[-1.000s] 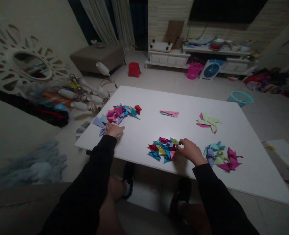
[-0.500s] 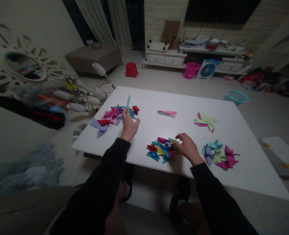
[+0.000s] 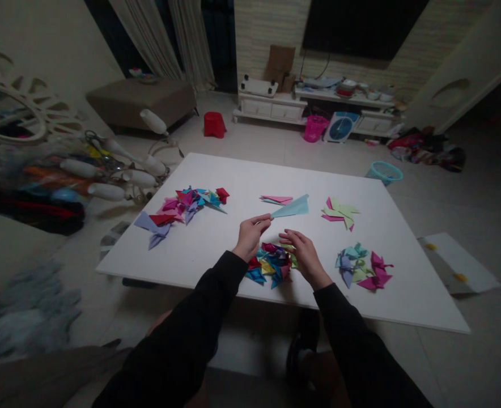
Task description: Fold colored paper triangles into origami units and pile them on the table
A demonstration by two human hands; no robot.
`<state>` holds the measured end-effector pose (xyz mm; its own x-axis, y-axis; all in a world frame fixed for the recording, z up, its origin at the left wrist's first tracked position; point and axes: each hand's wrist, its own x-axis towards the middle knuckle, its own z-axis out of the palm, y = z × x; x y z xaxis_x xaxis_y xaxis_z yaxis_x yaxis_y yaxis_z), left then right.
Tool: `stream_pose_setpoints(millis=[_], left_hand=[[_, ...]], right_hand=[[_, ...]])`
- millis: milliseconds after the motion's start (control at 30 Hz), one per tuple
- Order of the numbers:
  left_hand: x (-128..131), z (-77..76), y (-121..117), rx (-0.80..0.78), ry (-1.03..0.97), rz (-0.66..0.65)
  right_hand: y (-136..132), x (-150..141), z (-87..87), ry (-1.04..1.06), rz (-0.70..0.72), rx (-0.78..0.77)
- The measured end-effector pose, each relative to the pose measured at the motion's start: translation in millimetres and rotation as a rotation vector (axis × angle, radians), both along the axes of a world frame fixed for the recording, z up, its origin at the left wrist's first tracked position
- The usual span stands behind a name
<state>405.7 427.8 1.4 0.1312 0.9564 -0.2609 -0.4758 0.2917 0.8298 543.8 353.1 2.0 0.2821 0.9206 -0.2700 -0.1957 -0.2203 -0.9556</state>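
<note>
My left hand pinches the narrow end of a light teal folded paper, whose wide end points right, above the table. My right hand is open, its fingers apart and slightly bent, close to the right side of a pile of small colourful folded papers. Both hands partly cover that pile. Pink and pale folded strips lie just behind the teal paper. On the left is a larger heap of purple, pink, red and blue folded papers.
On the white table also lie green and magenta folded papers and a teal, purple and magenta group at the right. A teal basket stands beyond the far right corner. Lamp arms are close to the left edge.
My left hand has moved right from the left heap, bringing the teal paper with it to the table's middle. My right hand stays near the middle pile. The camera view has shifted.
</note>
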Motion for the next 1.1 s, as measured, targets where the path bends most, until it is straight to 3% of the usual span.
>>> stream_pose_setpoints(millis=[100, 233, 400, 567, 667, 800, 1100], left_hand=[[4, 0.5, -8, -0.069, -0.051, -0.059], [3, -0.9, -12, -0.092, 0.009, -0.138], [-2, -0.9, -12, 0.094, 0.242, -0.218], [-6, 5.5, -13, 0.435, 0.539, -0.235], [-7, 9.2, -16, 0.563, 0.649, -0.221], [-7, 9.8, -18, 0.57, 0.651, -0.224], [-4, 7.3, -16, 0.427, 0.447, -0.258]], right_hand=[[0, 3, 6.5, 0.139, -0.09, 0.039], [2, 11, 5.2, 0.129, -0.251, 0.091], [5, 17, -5.0, 0.107, -0.388, 0.094], [5, 20, -6.4, 0.093, -0.4, 0.078], [5, 20, -4.6, 0.079, -0.388, 0.077], [2, 19, 1.5, 0.067, -0.323, 0.097], [-1, 11, 11.5, 0.085, -0.195, 0.169]])
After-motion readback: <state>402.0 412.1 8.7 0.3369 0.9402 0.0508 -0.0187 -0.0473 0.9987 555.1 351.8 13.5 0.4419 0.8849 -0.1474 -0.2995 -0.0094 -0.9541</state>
